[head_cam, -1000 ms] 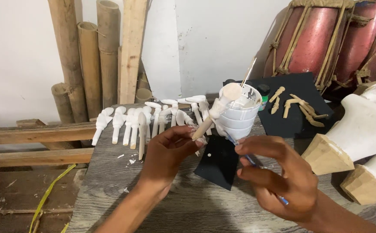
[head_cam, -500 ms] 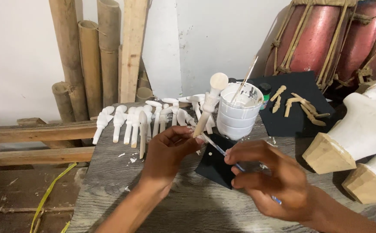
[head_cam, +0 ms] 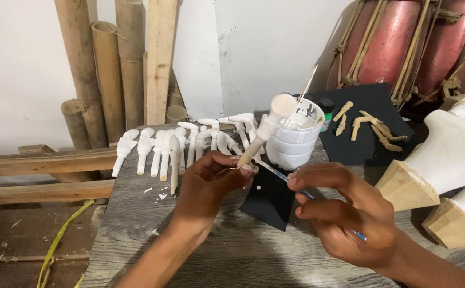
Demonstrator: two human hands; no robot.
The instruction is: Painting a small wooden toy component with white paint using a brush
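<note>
I hold a small white-coated wooden peg [head_cam: 262,137] near the middle of the view, tilted so its rounded head points toward one o'clock and its bare lower end sits in my left hand [head_cam: 208,186]. That grip is pressed together on the peg's bottom end, thumb and fingertips pinching it, the rest of the fingers curled under.

My right hand [head_cam: 344,210], at about four o'clock from the peg, pinches a thin paintbrush [head_cam: 280,174] between thumb and forefinger, closed firmly on the shaft. The brush tip reaches toward ten o'clock and meets the peg low down, just above my left fingertips.

To do this stroke well, I judge that I should keep the peg steady, turn it slowly with my left fingertips, and use light strokes so the paint does not run onto my fingers or leave bare wood at the base.

Just behind the peg, at twelve o'clock, stands a stack of white plastic cups [head_cam: 292,140] with a stick leaning in it. A black sheet [head_cam: 270,200] lies under my hands on the grey wooden table [head_cam: 136,234]. At ten o'clock a row of finished white pegs [head_cam: 179,144] lies flat. At two o'clock, unpainted wooden pieces [head_cam: 368,125] rest on another black sheet.
</note>
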